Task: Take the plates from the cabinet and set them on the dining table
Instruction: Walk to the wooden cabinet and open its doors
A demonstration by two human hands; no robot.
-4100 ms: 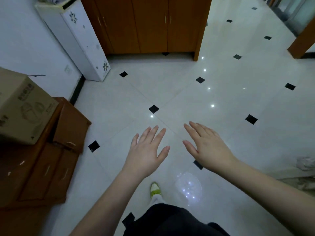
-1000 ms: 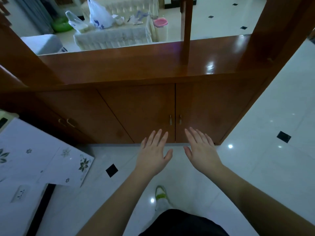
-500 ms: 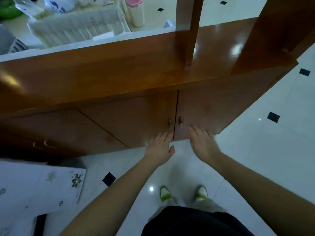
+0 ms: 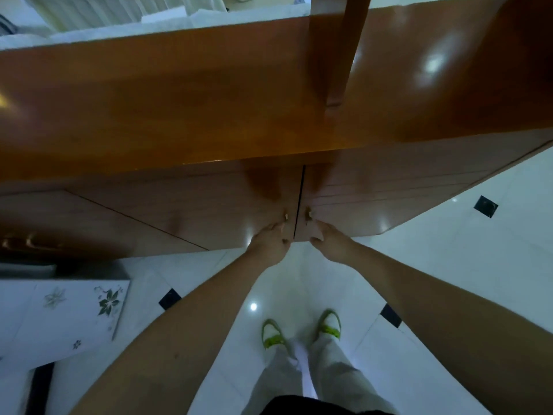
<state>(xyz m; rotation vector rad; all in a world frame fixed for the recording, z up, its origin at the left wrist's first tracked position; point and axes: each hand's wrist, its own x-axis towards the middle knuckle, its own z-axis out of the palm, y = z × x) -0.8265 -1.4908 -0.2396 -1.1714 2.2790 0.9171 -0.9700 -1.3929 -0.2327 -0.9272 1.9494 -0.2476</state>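
Both hands low at 12 o'clock: left hand [image 4: 270,242] and right hand [image 4: 330,242] by the small door knobs [image 4: 307,213] of the shut wooden cabinet [image 4: 209,205]. Grip unclear, cannot tell. Plates hidden inside. Might slip off those tiny knobs.

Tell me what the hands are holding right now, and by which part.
Nothing is clearly held. The left hand and right hand reach just below the small brass knobs of the brown wooden cabinet doors, which are closed.
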